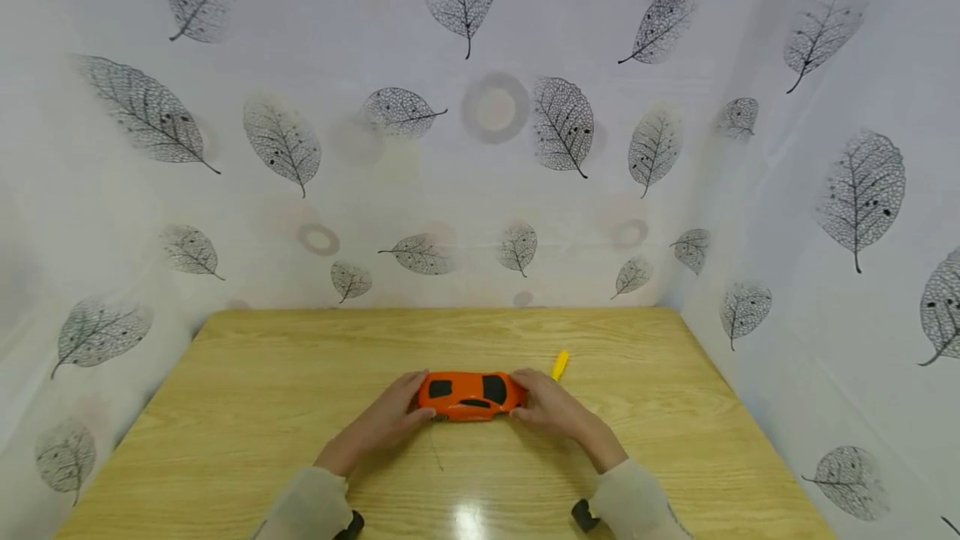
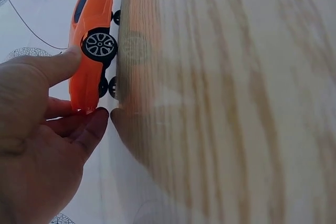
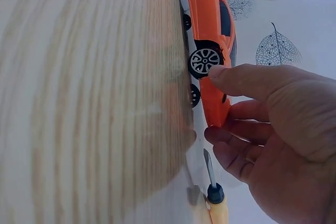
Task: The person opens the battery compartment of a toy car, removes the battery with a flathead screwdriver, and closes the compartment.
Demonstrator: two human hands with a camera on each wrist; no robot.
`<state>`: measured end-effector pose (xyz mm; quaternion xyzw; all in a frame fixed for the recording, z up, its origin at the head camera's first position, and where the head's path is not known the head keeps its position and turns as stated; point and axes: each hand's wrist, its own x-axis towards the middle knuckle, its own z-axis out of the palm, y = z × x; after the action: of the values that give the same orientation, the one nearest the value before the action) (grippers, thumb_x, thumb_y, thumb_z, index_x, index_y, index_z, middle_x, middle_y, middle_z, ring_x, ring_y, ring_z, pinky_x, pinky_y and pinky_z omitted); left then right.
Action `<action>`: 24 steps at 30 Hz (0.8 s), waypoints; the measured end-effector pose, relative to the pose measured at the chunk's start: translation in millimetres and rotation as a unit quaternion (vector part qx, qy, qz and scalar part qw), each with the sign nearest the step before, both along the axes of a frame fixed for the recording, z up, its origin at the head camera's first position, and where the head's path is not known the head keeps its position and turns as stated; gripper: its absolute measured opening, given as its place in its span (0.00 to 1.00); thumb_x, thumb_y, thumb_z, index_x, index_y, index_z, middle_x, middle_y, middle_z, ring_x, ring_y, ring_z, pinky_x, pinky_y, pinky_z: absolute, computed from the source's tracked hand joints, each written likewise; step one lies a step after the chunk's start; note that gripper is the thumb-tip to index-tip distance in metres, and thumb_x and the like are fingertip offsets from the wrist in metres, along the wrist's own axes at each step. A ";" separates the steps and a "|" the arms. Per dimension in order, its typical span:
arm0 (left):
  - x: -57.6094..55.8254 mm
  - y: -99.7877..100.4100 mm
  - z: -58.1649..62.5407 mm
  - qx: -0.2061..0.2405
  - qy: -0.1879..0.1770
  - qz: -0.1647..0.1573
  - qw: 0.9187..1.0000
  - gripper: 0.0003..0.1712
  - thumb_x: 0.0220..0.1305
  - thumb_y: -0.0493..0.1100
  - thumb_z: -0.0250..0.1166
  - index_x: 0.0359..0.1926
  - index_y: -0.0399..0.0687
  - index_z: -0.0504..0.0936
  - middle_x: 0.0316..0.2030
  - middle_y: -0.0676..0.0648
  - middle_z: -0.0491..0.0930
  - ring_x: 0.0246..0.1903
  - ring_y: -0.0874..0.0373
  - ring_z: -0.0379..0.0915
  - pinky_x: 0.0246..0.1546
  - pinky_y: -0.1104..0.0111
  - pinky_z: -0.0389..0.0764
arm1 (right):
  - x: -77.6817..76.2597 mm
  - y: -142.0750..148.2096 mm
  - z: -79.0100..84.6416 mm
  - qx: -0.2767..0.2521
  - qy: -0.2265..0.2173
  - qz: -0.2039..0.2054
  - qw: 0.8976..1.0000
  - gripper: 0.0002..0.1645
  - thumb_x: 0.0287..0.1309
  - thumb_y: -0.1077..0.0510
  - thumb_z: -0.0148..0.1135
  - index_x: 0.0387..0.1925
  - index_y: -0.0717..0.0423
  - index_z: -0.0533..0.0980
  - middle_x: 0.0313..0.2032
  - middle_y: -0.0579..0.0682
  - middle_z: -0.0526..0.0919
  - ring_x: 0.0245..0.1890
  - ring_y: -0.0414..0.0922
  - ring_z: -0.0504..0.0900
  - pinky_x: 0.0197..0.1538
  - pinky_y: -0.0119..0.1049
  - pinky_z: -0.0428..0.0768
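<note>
An orange toy car [image 1: 471, 412] with dark windows and silver-spoked wheels sits sideways at the middle of the wooden table [image 1: 337, 348]. Its wheels are at the tabletop; I cannot tell if all of them touch. My left hand [image 1: 390, 415] grips the car's left end, thumb on the near side by the wheel and fingers curled round the end. At the other end my right hand [image 1: 553, 407] holds it the same way, its thumb over the wheel [image 3: 205, 60]. Just beyond the right hand lies a screwdriver [image 1: 560, 365] with a yellow handle.
A thin dark wire-like line [image 2: 32, 29] runs near the car's left end. White leaf-printed sheets [image 1: 480, 190] stand behind the table and along both sides. Black straps [image 1: 583, 515] show at the wrists.
</note>
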<state>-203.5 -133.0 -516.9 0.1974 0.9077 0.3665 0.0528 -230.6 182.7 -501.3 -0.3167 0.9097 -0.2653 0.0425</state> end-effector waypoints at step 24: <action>6.5 -2.7 3.5 0.013 -0.005 -0.022 1.000 0.39 0.72 0.43 0.68 0.74 0.27 0.63 0.70 0.29 0.66 0.71 0.33 0.60 0.72 0.40 0.60 | 10.7 1.1 0.2 0.015 0.033 0.007 0.999 0.33 0.56 0.61 0.77 0.59 0.75 0.76 0.57 0.67 0.81 0.58 0.62 0.79 0.62 0.57 0.78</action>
<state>-197.0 -135.8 -513.4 0.2164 0.8979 0.3782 0.0628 -219.9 183.8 -501.1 -0.3310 0.9122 -0.2407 0.0187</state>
